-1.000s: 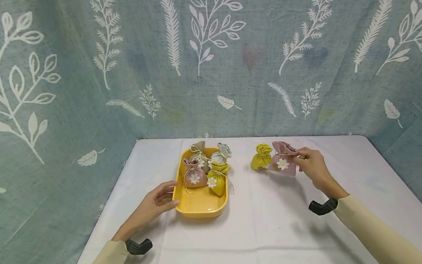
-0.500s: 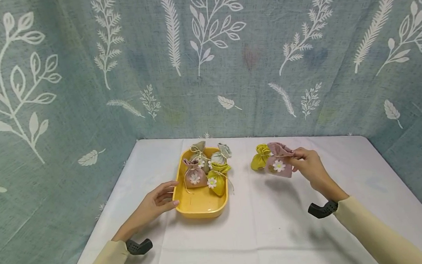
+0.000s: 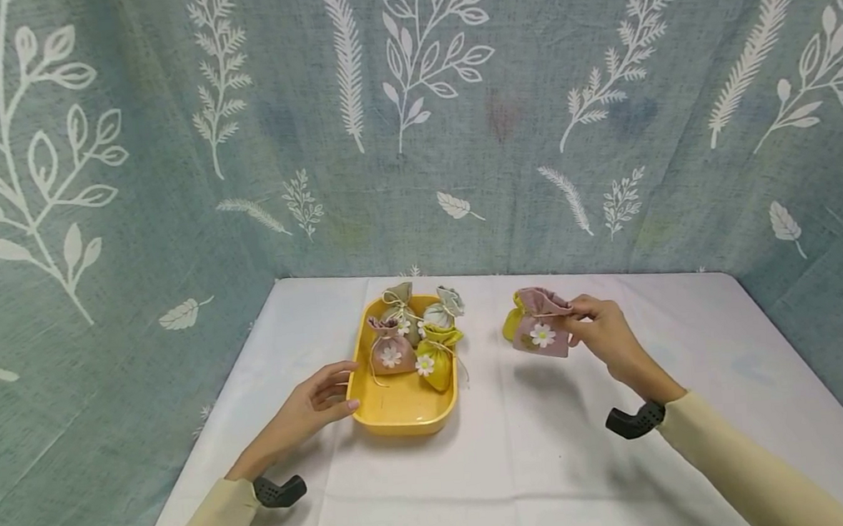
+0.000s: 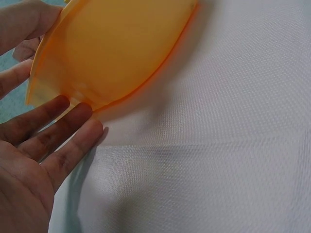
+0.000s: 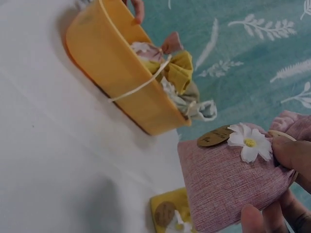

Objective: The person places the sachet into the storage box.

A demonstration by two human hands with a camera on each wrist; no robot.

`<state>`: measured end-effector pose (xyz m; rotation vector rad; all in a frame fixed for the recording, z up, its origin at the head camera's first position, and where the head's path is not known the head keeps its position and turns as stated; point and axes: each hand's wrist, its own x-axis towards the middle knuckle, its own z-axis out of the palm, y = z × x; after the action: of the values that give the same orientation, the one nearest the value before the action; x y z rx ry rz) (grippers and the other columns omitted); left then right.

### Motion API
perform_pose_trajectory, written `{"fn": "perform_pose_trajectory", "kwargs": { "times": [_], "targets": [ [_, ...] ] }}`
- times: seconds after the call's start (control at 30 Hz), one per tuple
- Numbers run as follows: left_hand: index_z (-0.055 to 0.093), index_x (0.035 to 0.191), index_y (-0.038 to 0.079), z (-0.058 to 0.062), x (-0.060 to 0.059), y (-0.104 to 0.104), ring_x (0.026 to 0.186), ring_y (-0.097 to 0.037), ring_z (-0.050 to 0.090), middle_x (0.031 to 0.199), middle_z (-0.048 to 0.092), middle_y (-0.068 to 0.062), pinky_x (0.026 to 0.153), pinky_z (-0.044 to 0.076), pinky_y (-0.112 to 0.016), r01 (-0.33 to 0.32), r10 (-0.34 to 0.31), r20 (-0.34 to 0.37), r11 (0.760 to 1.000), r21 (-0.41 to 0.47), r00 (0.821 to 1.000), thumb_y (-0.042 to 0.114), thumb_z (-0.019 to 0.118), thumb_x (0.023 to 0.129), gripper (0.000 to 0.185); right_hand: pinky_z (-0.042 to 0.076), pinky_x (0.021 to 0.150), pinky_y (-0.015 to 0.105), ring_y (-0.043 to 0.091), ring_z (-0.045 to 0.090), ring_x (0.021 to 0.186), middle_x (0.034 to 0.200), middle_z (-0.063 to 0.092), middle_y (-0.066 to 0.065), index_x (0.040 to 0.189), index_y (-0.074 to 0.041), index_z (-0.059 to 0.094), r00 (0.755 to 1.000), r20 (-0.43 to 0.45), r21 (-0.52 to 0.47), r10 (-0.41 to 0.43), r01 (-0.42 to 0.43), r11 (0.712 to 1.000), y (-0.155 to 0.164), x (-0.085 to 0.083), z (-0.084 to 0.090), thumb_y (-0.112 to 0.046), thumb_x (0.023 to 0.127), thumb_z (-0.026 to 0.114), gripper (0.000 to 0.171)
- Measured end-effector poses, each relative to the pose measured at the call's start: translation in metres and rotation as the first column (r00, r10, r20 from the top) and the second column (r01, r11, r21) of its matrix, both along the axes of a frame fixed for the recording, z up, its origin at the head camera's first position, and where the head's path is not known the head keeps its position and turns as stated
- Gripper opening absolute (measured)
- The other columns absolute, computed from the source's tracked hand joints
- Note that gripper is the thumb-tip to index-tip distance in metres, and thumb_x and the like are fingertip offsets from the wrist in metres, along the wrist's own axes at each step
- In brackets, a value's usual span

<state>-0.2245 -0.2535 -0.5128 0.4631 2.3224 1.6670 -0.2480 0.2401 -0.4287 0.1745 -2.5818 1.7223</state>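
Observation:
In the head view, my right hand [image 3: 605,334] pinches a pink drawstring pouch [image 3: 543,338] by its gathered neck, above the table. The right wrist view shows the pouch's white flower [image 5: 250,142] and round brown tag [image 5: 215,136]. Behind and below it, a yellow-green pouch [image 5: 164,209] is mostly hidden in the head view. My left hand [image 3: 318,400] touches the left side of a yellow tray [image 3: 405,423], its fingers fairly straight against the wall. Inside the tray stand a dusty-pink pouch [image 3: 390,356], a yellow-green pouch [image 3: 438,366], an olive-grey pouch [image 3: 399,307] and a pale grey pouch [image 3: 441,313].
A white cloth [image 3: 487,491] covers the table. Behind and to the left hangs a blue-green curtain [image 3: 380,216] with white leaf prints. A cord from the tray's yellow-green pouch hangs over the tray's right wall.
My right hand has moved left with the pink pouch, which now covers most of the yellow-green pouch on the table. My left hand and the tray stay in place.

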Motion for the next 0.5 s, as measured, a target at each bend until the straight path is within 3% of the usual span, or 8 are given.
{"fn": "perform_pose_trajectory", "kwargs": {
  "times": [0.23,0.5],
  "targets": [
    [0.046,0.153,0.015,-0.001,-0.002,0.001,0.13,-0.035,0.056,0.147,0.052,-0.02,0.107,0.05,-0.035,-0.006,0.006,-0.004,1.0,-0.01,1.0,0.025,0.079,0.094,0.068,0.059,0.068,0.031,0.023,0.056,0.096,0.1,0.064,0.009,0.106,0.007,0.077,0.999,-0.019,-0.044,0.036,-0.036,0.998,-0.012,0.001,0.001,-0.012,0.099,0.071,0.021],
    [0.047,0.152,0.017,-0.001,-0.001,0.0,0.129,-0.034,0.056,0.147,0.052,-0.019,0.106,0.05,-0.032,-0.005,0.005,-0.001,1.0,-0.001,1.0,0.027,0.079,0.094,0.067,0.06,0.067,0.031,0.024,0.056,0.101,0.105,0.065,0.011,0.103,0.004,0.078,0.998,-0.002,-0.049,0.061,-0.061,0.997,-0.03,0.0,0.001,-0.012,0.096,0.074,0.018]
  ]
}}
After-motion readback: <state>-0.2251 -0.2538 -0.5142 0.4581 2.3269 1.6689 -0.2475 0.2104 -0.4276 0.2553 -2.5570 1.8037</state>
